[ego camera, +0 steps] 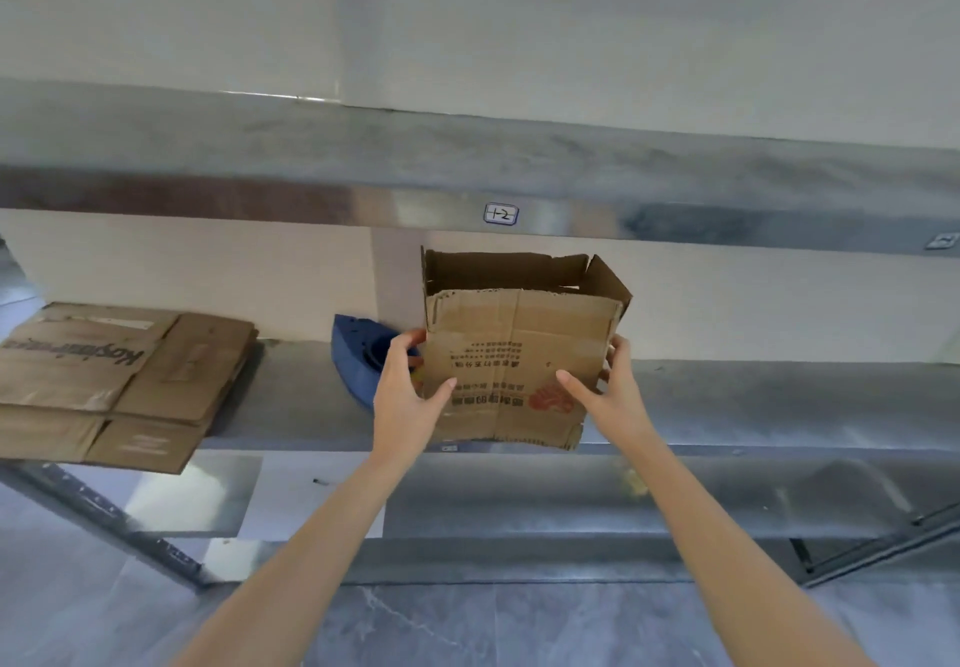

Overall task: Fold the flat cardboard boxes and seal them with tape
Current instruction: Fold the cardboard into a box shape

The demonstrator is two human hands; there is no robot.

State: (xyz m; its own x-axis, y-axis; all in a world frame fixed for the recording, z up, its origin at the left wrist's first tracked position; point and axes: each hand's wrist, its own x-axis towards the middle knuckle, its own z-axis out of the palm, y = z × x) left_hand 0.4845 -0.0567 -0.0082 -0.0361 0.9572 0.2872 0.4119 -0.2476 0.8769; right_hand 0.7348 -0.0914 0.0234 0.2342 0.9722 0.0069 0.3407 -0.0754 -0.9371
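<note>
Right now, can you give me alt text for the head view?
Both hands grip an opened cardboard box on a metal shelf, left hand and right hand on its sides. A blue tape dispenser and flattened boxes lie to its left.

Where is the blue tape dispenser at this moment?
In the head view, the blue tape dispenser sits on the metal shelf just left of centre, right behind the left hand, between the flat cardboard stack and the opened cardboard box.

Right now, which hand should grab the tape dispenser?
Left. The left hand grips the box edge right beside the blue dispenser. The right hand sits on the box's far side, so it would probably have to cross over.
</note>
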